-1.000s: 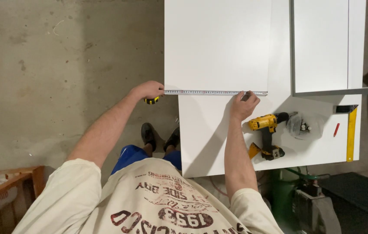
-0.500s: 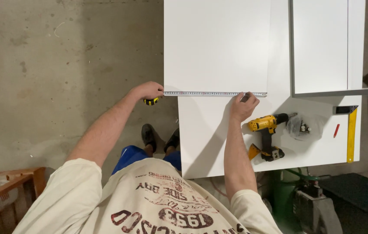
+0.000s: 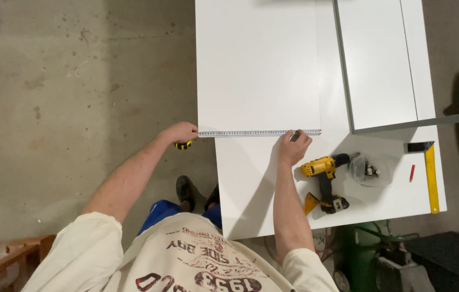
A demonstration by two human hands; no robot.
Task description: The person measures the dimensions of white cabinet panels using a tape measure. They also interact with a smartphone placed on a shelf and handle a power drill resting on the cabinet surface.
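The left hand is closed around a yellow-and-black tape measure case just off the left edge of the upper flat white panel. From the case, the steel measuring tape blade runs rightward along that panel's near edge. The right hand rests on the white table, fingers curled, fingertips pressing at the blade near its far end. Just beside the right hand lies a yellow-and-black cordless drill; next to it a clear plastic bag of small fittings, then a red pencil and a yellow-and-black try square. A second white panel with a grey edge lies further right. The floor is bare grey concrete.
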